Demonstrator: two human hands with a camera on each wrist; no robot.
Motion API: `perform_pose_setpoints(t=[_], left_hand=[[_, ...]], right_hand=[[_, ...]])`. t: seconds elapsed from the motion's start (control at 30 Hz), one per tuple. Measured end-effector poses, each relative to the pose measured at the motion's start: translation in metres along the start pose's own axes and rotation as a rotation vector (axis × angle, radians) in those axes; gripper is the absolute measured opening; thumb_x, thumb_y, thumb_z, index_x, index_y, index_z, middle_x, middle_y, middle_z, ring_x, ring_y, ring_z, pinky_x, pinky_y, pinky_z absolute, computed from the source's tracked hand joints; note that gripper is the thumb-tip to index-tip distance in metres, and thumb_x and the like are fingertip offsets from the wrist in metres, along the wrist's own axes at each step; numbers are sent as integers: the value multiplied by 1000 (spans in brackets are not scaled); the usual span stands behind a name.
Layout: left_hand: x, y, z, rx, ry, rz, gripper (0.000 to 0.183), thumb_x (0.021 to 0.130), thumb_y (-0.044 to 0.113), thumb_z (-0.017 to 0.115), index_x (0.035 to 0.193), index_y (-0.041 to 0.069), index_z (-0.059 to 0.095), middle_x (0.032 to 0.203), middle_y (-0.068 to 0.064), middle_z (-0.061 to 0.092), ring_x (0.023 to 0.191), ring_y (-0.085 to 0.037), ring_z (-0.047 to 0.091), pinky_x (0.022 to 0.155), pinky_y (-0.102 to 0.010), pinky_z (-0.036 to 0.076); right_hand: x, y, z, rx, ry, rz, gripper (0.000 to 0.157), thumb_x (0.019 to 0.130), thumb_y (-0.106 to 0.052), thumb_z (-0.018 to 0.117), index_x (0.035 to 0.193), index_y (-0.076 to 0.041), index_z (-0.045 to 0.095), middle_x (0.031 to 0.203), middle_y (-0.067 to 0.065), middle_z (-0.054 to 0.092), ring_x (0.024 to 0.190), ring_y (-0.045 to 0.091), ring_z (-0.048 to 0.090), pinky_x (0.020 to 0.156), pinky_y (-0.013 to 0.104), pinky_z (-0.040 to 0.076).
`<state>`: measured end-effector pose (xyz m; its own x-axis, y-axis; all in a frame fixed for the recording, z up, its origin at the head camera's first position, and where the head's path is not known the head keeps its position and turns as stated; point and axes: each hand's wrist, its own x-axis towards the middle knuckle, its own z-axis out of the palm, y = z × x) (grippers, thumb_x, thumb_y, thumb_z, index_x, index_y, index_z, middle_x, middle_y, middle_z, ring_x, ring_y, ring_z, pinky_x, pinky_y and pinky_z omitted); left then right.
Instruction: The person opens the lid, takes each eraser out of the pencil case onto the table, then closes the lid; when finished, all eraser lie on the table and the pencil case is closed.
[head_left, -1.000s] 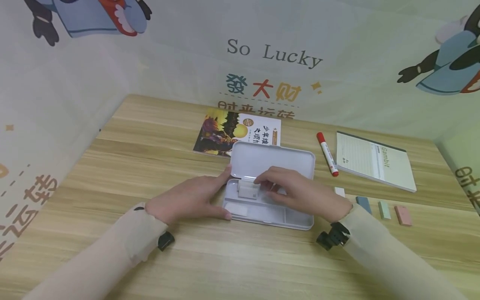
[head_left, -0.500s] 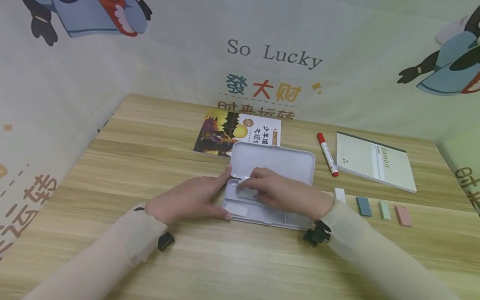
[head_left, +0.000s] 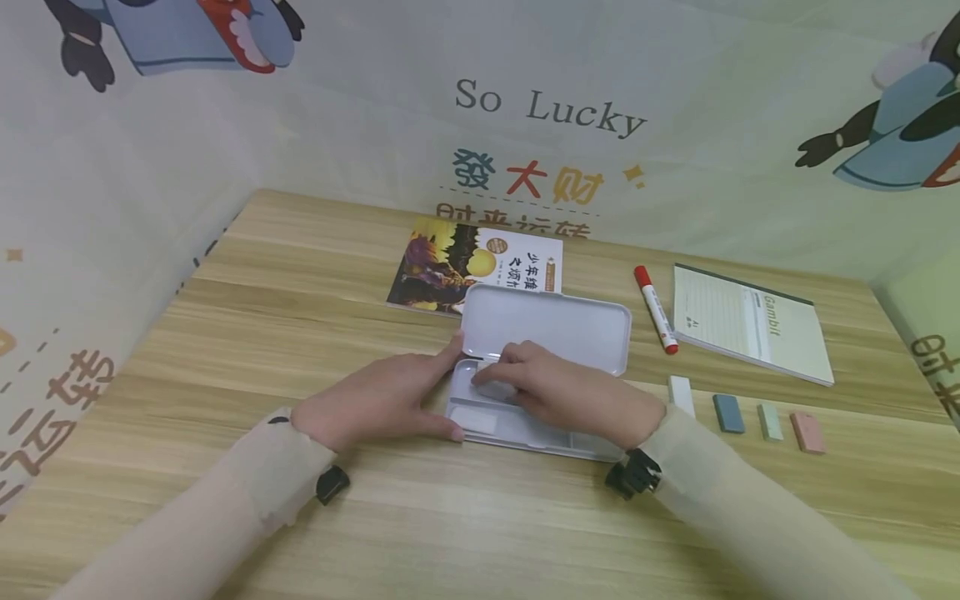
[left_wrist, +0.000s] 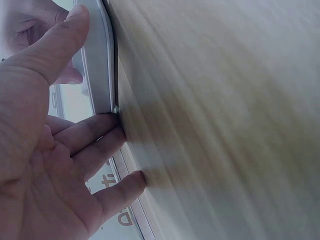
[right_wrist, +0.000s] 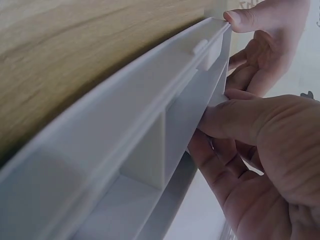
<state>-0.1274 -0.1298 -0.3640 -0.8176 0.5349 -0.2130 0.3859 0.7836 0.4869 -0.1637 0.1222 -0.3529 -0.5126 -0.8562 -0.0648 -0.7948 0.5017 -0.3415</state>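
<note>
A white pencil case (head_left: 545,327) lies with its lid folded back in the head view. My left hand (head_left: 375,396) holds its left end, thumb on the near corner and fingers at the far side. Inside, my right hand (head_left: 558,387) pinches a white eraser (head_left: 497,388) in the far compartment; fingers partly cover it. A flat white piece (head_left: 474,419) sits in the near compartment. From the right wrist view, the thumb and fingers of my right hand (right_wrist: 255,145) meet just inside the case wall (right_wrist: 100,110).
Right of the case lie small blocks: white (head_left: 681,395), blue (head_left: 728,413), pale green (head_left: 769,422) and pink (head_left: 807,432). Behind them are a red-capped marker (head_left: 656,310) and a notebook (head_left: 750,325). A booklet (head_left: 442,267) lies partly behind the lid.
My right hand has moved left over the white eraser inside the case, covering more of it. It has barely shifted in the last half second. My left hand has stayed in place.
</note>
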Motion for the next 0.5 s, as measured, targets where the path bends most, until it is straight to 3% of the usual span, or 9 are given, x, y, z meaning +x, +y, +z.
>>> perform_pose_setpoints(t=[0.3, 0.5], left_hand=[[-1, 0, 0, 4, 10, 10, 118, 86, 51, 82, 168, 6, 9, 159, -19, 51, 143, -33, 56, 121, -49, 46], [-1, 1, 0, -10, 3, 1, 118, 86, 52, 82, 169, 7, 9, 159, -19, 51, 144, -33, 56, 121, -49, 46]], right_hand=[[-5, -1, 0, -19, 43, 19, 39, 101, -3, 64, 137, -17, 66, 115, 2, 71, 108, 15, 65, 98, 32, 59], [-14, 0, -2, 48, 53, 99, 44, 99, -7, 69, 141, -17, 62, 120, 0, 71, 113, 12, 66, 100, 33, 59]])
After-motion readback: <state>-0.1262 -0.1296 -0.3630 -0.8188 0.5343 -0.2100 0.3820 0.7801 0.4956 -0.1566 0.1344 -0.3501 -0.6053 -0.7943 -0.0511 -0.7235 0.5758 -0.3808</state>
